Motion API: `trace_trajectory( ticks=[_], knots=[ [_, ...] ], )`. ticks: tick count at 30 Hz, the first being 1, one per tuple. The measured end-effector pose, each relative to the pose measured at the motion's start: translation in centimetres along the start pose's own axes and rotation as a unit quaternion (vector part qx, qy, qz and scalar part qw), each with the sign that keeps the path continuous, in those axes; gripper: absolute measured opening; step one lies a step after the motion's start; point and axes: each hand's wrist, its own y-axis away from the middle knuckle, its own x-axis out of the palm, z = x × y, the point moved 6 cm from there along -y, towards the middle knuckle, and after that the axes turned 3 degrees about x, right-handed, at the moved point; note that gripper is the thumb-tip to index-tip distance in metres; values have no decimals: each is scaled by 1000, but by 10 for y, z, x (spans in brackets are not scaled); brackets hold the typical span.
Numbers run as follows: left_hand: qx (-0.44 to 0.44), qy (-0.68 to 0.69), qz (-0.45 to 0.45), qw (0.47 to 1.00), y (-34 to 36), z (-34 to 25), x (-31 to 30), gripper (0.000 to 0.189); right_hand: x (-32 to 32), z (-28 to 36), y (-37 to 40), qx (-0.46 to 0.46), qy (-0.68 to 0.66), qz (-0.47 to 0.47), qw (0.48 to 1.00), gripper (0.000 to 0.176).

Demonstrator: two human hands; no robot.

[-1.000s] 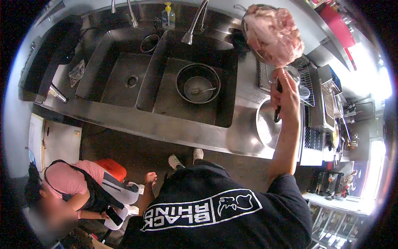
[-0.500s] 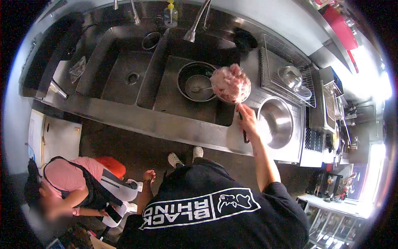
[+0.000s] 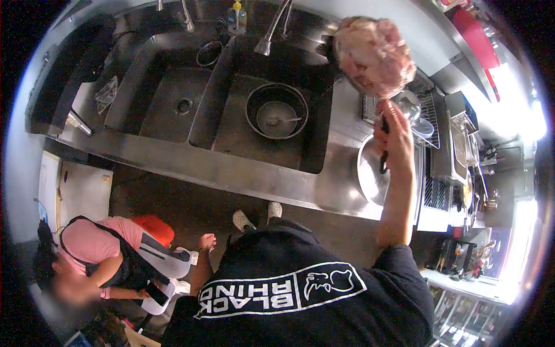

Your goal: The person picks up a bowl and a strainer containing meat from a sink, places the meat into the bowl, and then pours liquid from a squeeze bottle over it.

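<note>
Up over the right end of the worktop point(image 3: 341, 191) there's a big heap of pink raw meat point(image 3: 374, 55), and honestly it hides nearly all of the scoop point(image 3: 337, 40) under it, so only a dark bit of rim peeks out at the heap's left side. Most of the dark handle point(image 3: 383, 162) is swallowed by the fist too. The forearm cuts off part of the steel bowl point(image 3: 367, 173) on the worktop, and the rack point(image 3: 428, 113) behind is half covered.

The scoop's long axis runs from the fist away toward the back wall, meat end farthest out and tipped a little left, handle end pointing back down at the bowl.

The right hand point(image 3: 394, 136) is closed tight round the handle, arm raised. The left hand point(image 3: 206, 241) hangs low by the leg, too small to tell if it's open or curled. A pan point(image 3: 276, 111) sits in the right sink point(image 3: 315, 150). Another person point(image 3: 110, 260) crouches on the floor, lower left.
</note>
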Motion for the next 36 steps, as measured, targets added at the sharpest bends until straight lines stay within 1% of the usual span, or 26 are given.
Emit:
trace_trajectory(
  ticks=[2, 3, 6, 8, 9, 11, 12, 14, 15, 17, 18, 20, 21, 22, 23, 24, 25, 26, 27, 29, 30, 31, 32, 33, 35, 36],
  knots=[
    [-27, 27, 23, 999, -1, 1, 4, 19, -8, 14, -2, -13, -2, 7, 1000, 25],
    [-26, 29, 23, 999, -2, 3, 3, 19, -5, 24, 1, -45, -2, 46, 998, 26],
    [-7, 46, 56, 997, 3, 4, 13, 21, -7, 22, 1, -32, -27, 19, 999, 25],
    [72, -97, -94, 988, 26, -11, 16, 21, -5, 11, 3, -21, -11, 38, 999, 25],
    [72, -96, -94, 988, 20, -4, 12, 21, -2, 0, 2, -33, 8, 38, 999, 25],
    [78, -40, -32, 996, 0, 13, 1, 27, 1, -32, 5, 66, 12, 36, 997, 25],
    [78, -39, -33, 996, -2, 12, -6, 27, 4, -51, 3, 52, 45, 56, 996, 26],
    [57, -3, 184, 981, -1, 11, 10, 22, 8, -97, -2, 69, 78, 76, 992, 29],
    [57, -2, 183, 981, 3, 8, 12, 22, 10, -117, -1, 102, 101, 59, 988, 29],
    [121, 69, 227, 964, 20, -5, 22, 13, 16, -154, 2, 139, 85, 82, 983, 29],
    [122, 71, 226, 964, 13, -1, 19, 13, 19, -165, 5, 159, 75, 94, 980, 29],
    [-52, 296, 350, 887, 4, 15, 23, 14, 21, -172, 5, 172, 62, 97, 978, 29],
    [-52, 297, 348, 888, 7, 16, 22, 14, 24, -172, 7, 185, 48, 98, 977, 29],
    [-38, 295, 299, 907, 5, 18, 16, 11, 21, -165, 7, 189, 54, 108, 974, 29],
    [-25, 291, 250, 923, 5, 20, 12, 8, 18, -155, 1, 158, 61, 104, 980, 29],
    [-27, 290, 249, 924, 9, 22, 13, 8, 16, -144, -2, 127, 68, 98, 985, 29],
    [27, 128, 153, 979, 12, 17, 9, 9, 20, -111, 5, 126, 79, 87, 985, 29],
    [83, -40, 53, 994, 13, 9, 2, 11, 18, -90, 5, 125, 85, 82, 985, 28],
    [83, -41, 55, 994, 5, 11, -2, 11, 16, -72, 2, 93, 61, 75, 991, 27],
    [-65, 36, 122, 990, -13, 32, -4, 11, 12, -36, 0, 40, 49, 79, 995, 27],
    [-64, 36, 123, 990, -11, 28, -2, 11, 10, -18, 2, 35, 41, 58, 997, 27],
    [-22, -22, 142, 989, -4, 17, 6, 15, 7, -7, 1, 3, -2, 47, 999, 26],
    [20, -80, 161, 984, 6, 5, 16, 19, 6, 7, 3, -20, 21, 51, 998, 25],
    [21, -80, 162, 983, 11, 6, 21, 19, 5, 18, 5, -37, 15, 51, 998, 25],
    [17, -97, -21, 995, 17, 2, 11, 23, 2, 24, 7, -56, 10, 51, 997, 25],
    [18, -97, -21, 995, 14, 2, 10, 23, 1, 23, 7, -54, 6, 54, 997, 25]
  ],
)
